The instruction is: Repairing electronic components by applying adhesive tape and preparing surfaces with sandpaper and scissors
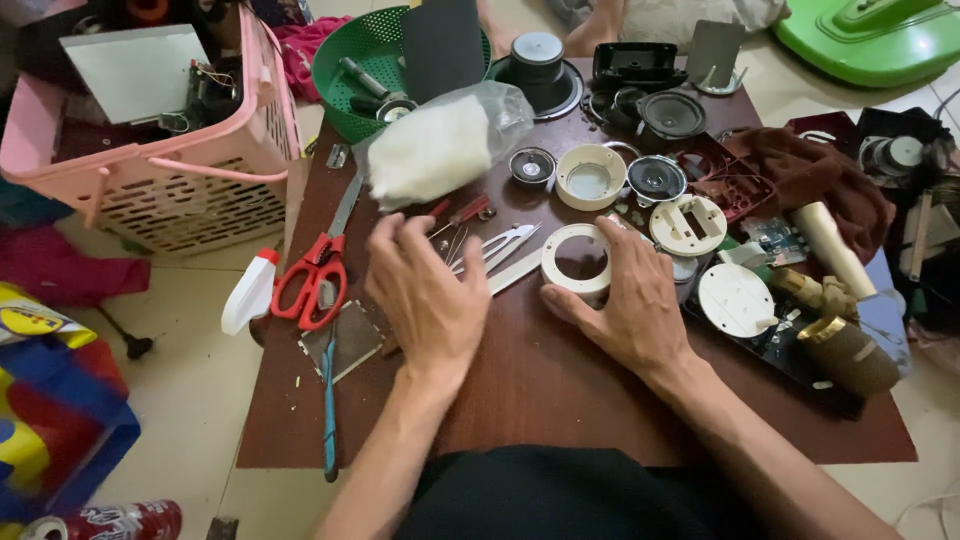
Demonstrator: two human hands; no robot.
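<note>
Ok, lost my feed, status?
Left hand open, hovering by metal tweezers. Right hand flat against round white plastic ring. Red-handled scissors alongside.

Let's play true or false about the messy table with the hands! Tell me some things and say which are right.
1. The right hand rests on a white plastic ring. True.
2. The scissors have blue handles. False: the handles are red.
3. The left hand grips the scissors. False: it hovers open over the brown table, with the scissors apart to its side.
4. A pink basket stands beside the table. True.
5. The green colander lies in front of the person's lap. False: it sits at the table's far edge.
</note>
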